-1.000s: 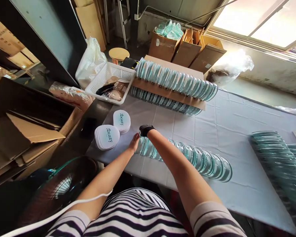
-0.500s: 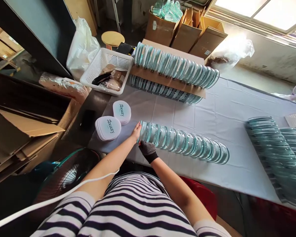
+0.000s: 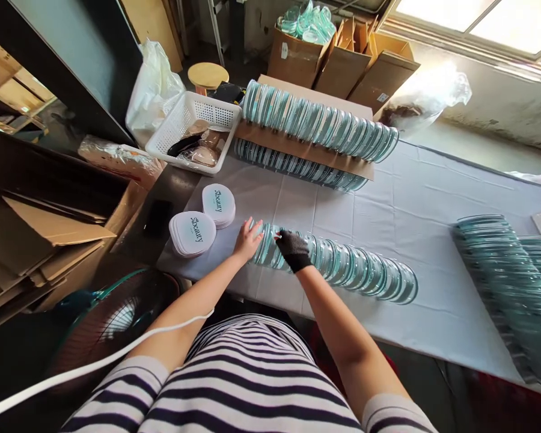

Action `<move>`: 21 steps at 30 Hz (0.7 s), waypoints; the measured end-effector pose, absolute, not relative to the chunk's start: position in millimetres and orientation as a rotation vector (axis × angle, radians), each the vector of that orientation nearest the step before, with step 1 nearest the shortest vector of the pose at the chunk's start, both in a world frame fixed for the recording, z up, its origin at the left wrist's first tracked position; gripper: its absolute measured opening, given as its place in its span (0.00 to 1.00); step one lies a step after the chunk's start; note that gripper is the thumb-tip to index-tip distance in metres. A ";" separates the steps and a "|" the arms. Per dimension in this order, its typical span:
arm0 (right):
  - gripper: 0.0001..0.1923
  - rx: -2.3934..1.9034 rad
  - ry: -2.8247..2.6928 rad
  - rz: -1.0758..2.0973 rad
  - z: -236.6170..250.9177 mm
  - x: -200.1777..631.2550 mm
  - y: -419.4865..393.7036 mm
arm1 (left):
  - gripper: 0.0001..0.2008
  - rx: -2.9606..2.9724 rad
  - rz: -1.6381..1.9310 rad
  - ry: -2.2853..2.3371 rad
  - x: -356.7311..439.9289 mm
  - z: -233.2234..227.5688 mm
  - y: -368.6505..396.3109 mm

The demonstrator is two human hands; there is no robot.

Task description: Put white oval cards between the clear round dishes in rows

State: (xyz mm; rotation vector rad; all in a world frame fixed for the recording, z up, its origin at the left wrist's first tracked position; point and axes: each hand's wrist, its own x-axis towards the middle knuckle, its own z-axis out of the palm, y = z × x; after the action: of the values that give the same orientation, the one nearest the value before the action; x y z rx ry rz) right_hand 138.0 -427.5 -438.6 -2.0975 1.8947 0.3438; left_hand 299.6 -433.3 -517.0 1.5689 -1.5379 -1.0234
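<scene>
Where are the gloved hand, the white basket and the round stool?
Gloved hand (image 3: 294, 249): head view, back of the glove.
White basket (image 3: 213, 112): head view, far wall.
Round stool (image 3: 208, 75): head view, seat top.

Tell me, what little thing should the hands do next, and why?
Maybe the bare left hand should gently steady the left end of the row of clear discs. It is right at that end with fingers spread, the discs stand on edge and might tip, and the gloved right hand is over the row.
</scene>
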 end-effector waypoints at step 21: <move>0.23 -2.259 1.699 0.430 -442.7 139.1 -396.6 | 0.26 1.704 -0.956 -1.955 302.4 -492.0 -426.3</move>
State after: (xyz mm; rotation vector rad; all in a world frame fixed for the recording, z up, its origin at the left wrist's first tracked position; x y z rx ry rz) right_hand 139.1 -396.6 -442.7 -2.2593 1.6992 0.4297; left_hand 302.4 -426.3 -492.0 1.7039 -1.9546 -0.9564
